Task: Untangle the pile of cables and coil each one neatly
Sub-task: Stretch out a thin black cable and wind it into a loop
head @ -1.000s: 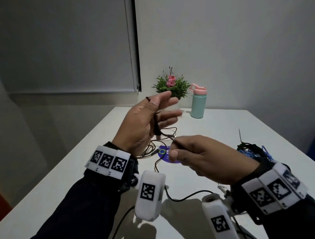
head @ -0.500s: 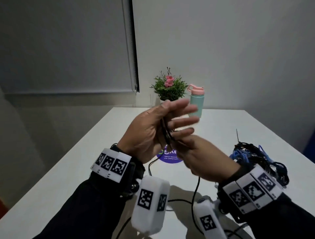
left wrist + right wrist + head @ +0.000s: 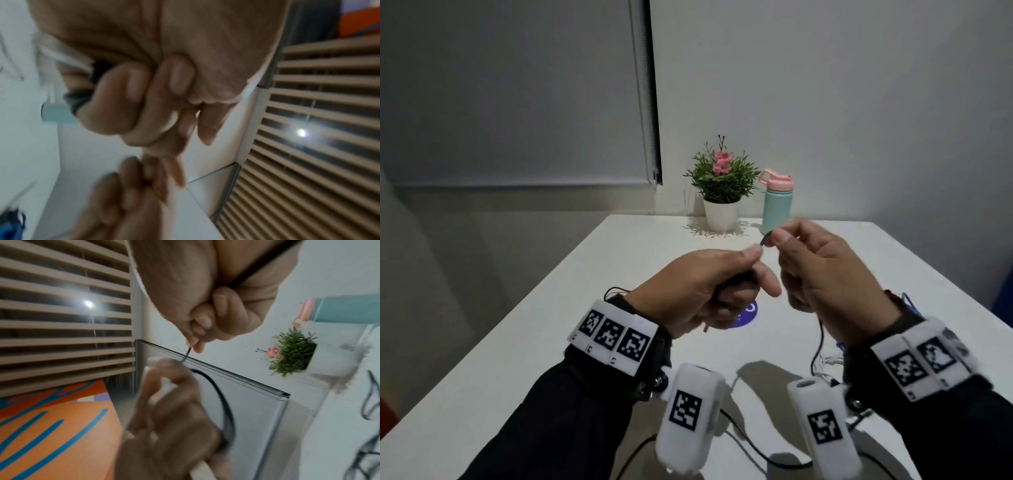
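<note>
Both hands raised above the white surface [image 3: 592,294], close together, nearly touching at the fingertips. Left hand [image 3: 698,291] clenched round a small bundle of black cable [image 3: 736,281]; dark loops show between thumb and curled fingers [image 3: 131,91]. In the right wrist view a loop of the cable arcs out of the left fist. Right hand [image 3: 822,270] pinches the cable end between thumb and index fingertip, other fingers curled in; a short taut stretch of cable runs from this pinch to the left hand's fingers. Another length of the same cable hangs down from under the right hand toward the surface, then trails along it near the wrists.

More tangled cables [image 3: 839,346] lie on the surface at right, mostly hidden behind the right wrist; the right wrist view shows dark blurred strands there. Left wrist view is blurred; blue and black cable bits at its lower left corner.

Round purple sticker [image 3: 748,313] on the surface below the hands, partly covered by the left hand. Potted plant [image 3: 722,185] with pink flower and mint bottle [image 3: 775,202] with pink lid stand just beside each other at the far edge, by the wall. Roller blind [image 3: 517,92] at left.
</note>
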Available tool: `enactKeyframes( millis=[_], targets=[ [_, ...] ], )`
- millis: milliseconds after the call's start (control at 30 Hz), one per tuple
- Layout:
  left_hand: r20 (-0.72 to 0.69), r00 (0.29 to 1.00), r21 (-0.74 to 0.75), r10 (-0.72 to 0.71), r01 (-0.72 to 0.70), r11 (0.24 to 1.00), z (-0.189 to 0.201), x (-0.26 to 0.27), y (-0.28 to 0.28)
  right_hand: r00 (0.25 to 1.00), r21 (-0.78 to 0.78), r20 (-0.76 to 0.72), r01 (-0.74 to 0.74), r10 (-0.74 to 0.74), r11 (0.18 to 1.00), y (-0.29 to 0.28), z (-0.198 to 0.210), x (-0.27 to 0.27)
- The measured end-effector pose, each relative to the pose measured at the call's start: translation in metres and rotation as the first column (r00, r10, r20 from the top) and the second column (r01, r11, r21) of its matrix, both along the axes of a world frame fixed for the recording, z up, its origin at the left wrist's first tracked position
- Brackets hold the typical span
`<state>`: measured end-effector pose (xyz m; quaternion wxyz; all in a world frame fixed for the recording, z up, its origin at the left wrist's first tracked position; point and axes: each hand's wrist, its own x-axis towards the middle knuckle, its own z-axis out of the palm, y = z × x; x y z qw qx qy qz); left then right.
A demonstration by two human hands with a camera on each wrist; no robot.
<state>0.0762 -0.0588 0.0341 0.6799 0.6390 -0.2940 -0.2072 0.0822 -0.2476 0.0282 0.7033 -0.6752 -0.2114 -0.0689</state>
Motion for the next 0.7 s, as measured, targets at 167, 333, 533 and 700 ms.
enactKeyframes(
  millis=[167, 333, 533, 700],
  targets=[
    [-0.165, 0.982, -0.515, 0.090, -0.163, 0.841, 0.006, 0.004, -0.009, 0.995, -0.489, -0.078, -0.093, 0.063, 0.867, 0.021, -0.022, -0.008],
    [0.113, 0.821, -0.290, 0.559, -0.511, 0.809, 0.004, 0.014, 0.006, 0.936, -0.366, -0.090, -0.350, 0.341, 0.863, 0.016, -0.003, -0.022],
    [0.149, 0.968, 0.147, 0.203, -0.225, 0.963, 0.000, 0.004, 0.003, 0.984, -0.132, 0.076, -0.153, 0.164, 0.979, -0.012, 0.012, -0.006],
    [-0.031, 1.000, -0.324, -0.002, -0.008, 0.946, 0.010, -0.005, -0.006, 0.946, -0.493, 0.321, 0.200, -0.037, 0.847, 0.008, -0.018, 0.002]
  ],
)
